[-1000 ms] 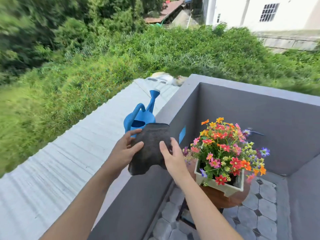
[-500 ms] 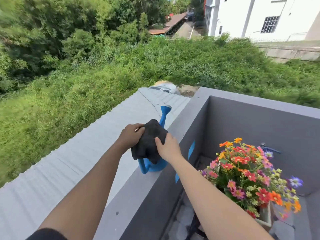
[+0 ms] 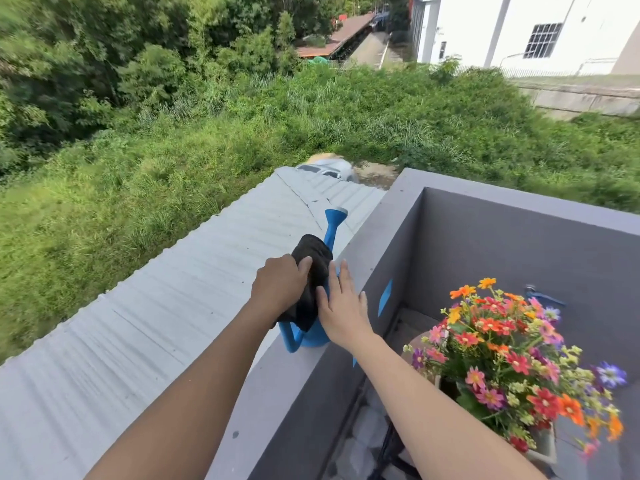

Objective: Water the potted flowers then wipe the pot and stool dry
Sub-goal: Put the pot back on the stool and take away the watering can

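At the lower right, a bunch of orange, red, pink and purple potted flowers (image 3: 512, 362) stands inside the grey balcony corner, its pale pot mostly hidden. Further out, the left hand (image 3: 278, 284) clutches a crumpled black cloth (image 3: 311, 275) draped over a blue plastic watering can (image 3: 311, 332) on the grey parapet wall (image 3: 277, 393). The right hand (image 3: 343, 306), fingers spread flat, touches the cloth. Beyond lie a pale corrugated roof (image 3: 173, 306) and green brush.

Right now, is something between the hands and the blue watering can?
Yes. A dark cloth lies draped over the blue watering can on the grey ledge. The left hand grips the cloth; the right hand rests open beside it.
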